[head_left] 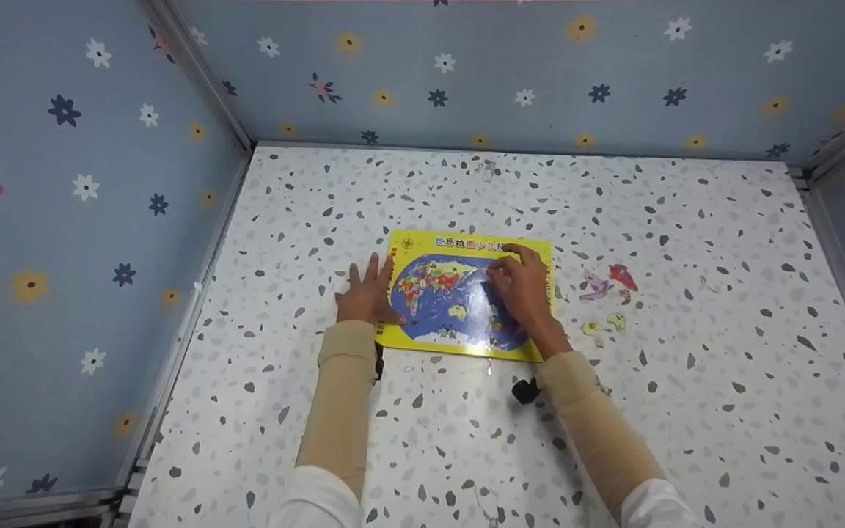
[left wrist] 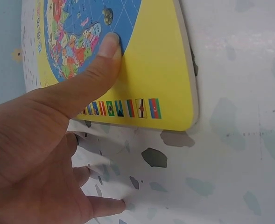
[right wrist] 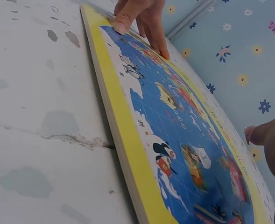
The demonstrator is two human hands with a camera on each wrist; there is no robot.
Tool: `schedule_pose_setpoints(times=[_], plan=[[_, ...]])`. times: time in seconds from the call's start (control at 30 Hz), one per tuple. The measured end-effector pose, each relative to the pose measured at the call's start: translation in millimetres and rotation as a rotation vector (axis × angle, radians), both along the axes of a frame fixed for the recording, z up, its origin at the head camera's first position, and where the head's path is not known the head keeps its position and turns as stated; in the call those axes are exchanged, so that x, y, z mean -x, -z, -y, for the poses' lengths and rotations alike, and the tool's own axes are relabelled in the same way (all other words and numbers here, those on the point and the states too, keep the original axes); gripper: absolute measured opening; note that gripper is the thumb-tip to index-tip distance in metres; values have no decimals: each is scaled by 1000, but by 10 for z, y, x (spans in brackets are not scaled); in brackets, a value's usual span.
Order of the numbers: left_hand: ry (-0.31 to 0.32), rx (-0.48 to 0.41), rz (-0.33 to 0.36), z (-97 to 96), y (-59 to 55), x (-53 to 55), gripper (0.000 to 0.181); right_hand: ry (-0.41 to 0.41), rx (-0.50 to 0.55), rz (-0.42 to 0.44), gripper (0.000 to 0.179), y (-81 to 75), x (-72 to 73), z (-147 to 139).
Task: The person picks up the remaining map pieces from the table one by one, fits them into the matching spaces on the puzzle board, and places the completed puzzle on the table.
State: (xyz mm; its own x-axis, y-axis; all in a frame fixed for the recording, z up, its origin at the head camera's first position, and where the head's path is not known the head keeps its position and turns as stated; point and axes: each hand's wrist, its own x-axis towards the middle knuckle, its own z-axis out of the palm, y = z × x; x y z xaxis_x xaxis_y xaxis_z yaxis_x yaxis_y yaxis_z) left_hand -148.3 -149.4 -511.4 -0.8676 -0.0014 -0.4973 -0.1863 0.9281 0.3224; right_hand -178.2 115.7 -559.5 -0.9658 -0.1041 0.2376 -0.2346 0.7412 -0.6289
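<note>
A yellow-bordered world map puzzle board (head_left: pixel 546 293) lies flat on the speckled table. My left hand (head_left: pixel 366 295) is at its left edge, fingers spread. In the left wrist view the thumb (left wrist: pixel 110 45) presses on the board's corner area, and the other fingers reach down past the edge to the table. Over the board's upper right, my right hand (head_left: pixel 525 288) has thumb and forefinger brought together. A thin, small reddish puzzle piece (right wrist: pixel 247 136) shows at its fingertips in the right wrist view; most of it is hidden by the fingers.
To the right of the board lie several loose puzzle pieces: a red one (head_left: pixel 622 276), a pinkish-purple one (head_left: pixel 595 284) and yellow ones (head_left: pixel 616 320). Flowered blue panels (head_left: pixel 437 73) enclose the table's back and sides. A black object (head_left: pixel 525 391) is beside the right wrist.
</note>
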Motion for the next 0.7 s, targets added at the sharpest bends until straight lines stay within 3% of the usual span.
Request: schedule_pose_setpoints(times=[0.23,0.7], plan=[[-3,7,-3,-7,-3,-6,114,1,-15,84,12,43,9,106],[-16,10,-19,-36,-34,-41,112,-161,-81,-32,13,122,56,365]])
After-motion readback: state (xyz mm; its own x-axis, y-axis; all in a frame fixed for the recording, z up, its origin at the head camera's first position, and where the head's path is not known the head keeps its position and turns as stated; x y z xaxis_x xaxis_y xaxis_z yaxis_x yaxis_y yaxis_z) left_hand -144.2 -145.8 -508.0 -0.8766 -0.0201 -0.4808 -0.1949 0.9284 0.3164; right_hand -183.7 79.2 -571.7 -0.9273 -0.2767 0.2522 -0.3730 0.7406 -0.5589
